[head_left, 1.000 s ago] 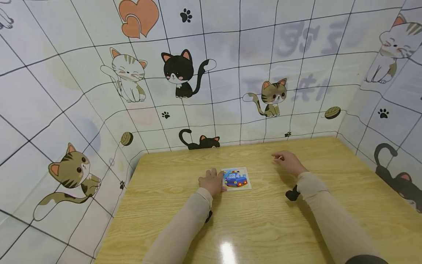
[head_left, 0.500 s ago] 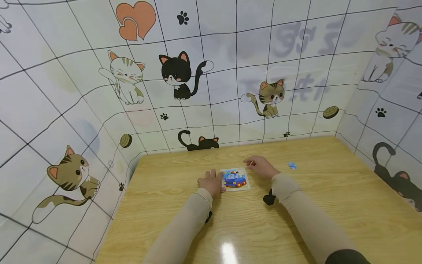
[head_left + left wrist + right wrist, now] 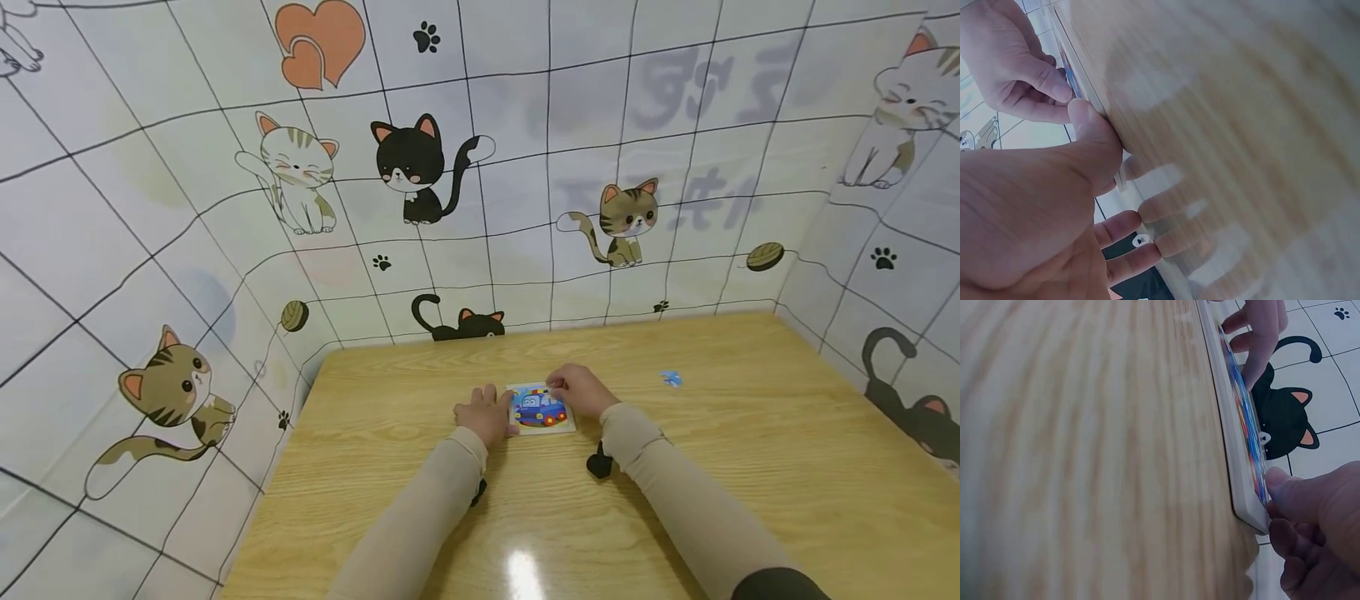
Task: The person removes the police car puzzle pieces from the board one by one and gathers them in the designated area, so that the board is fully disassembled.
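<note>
A small square puzzle board [image 3: 542, 410] with a blue car picture lies flat on the wooden table [image 3: 675, 467]. My left hand [image 3: 483, 412] rests beside its left edge, fingers straight on the wood and thumb [image 3: 1094, 134] pressed against the board's side. My right hand [image 3: 577, 390] sits at the board's far right corner, where its curled thumb and forefinger [image 3: 1047, 84] pinch the rim. I cannot tell whether they hold a single piece. The right wrist view shows the board's edge [image 3: 1241, 437] end-on, with my right thumb [image 3: 1291, 490] on its near corner.
One loose blue puzzle piece [image 3: 671, 379] lies on the table to the right of the board. Walls with cartoon cats [image 3: 408, 167] close the table in at the back and on both sides. A black wrist camera [image 3: 600, 462] hangs under my right sleeve.
My right hand left a blue piece on the table at the right, then came back left to the board's far right corner. The left hand has stayed put.
</note>
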### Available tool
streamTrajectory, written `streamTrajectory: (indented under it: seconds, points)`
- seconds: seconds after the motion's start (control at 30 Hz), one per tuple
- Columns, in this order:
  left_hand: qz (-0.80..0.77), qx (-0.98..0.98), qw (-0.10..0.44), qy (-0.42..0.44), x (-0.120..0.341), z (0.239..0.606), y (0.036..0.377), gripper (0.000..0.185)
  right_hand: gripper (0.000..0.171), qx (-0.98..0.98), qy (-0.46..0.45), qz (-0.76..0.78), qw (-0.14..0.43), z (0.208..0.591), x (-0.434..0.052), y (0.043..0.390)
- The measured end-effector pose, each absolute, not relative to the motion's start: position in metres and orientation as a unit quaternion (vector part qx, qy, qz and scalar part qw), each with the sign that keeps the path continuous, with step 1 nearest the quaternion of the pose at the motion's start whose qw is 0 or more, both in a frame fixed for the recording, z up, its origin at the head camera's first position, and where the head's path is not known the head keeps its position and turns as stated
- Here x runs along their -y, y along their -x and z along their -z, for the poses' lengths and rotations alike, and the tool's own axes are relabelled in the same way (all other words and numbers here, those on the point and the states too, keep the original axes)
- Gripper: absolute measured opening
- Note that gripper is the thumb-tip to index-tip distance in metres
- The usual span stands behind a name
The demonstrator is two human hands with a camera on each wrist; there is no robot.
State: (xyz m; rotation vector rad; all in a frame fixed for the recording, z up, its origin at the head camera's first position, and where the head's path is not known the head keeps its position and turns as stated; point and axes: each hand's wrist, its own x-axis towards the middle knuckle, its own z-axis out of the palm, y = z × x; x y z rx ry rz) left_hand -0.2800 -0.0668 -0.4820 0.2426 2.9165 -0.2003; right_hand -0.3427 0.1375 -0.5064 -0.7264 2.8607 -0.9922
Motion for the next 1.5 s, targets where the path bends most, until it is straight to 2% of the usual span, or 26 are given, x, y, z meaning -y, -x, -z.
streamTrajectory:
  seconds: [0.27, 0.97, 1.07, 1.27, 1.5]
  points:
    - [0.079, -0.987, 0.109, -0.088, 0.068, 0.481, 0.279, 0.073, 0.01, -0.917, 0.234, 0.324, 0.018, 0.508, -0.133, 0.344]
    - [0.082, -0.987, 0.104, -0.088, 0.067, 0.47, 0.271, 0.07, 0.003, -0.917, 0.224, 0.329, 0.035, 0.509, -0.125, 0.347]
    - [0.082, -0.988, 0.102, -0.088, 0.067, 0.47, 0.27, 0.07, 0.007, -0.92, 0.214, 0.327, 0.036, 0.507, -0.122, 0.346]
    - [0.086, -0.987, 0.11, -0.086, 0.067, 0.471, 0.271, 0.071, 0.026, -0.928, 0.202, 0.309, 0.046, 0.505, -0.116, 0.344]
    - [0.089, -0.986, 0.111, -0.082, 0.066, 0.473, 0.275, 0.072, 0.02, -0.927, 0.205, 0.313, 0.037, 0.505, -0.115, 0.343]
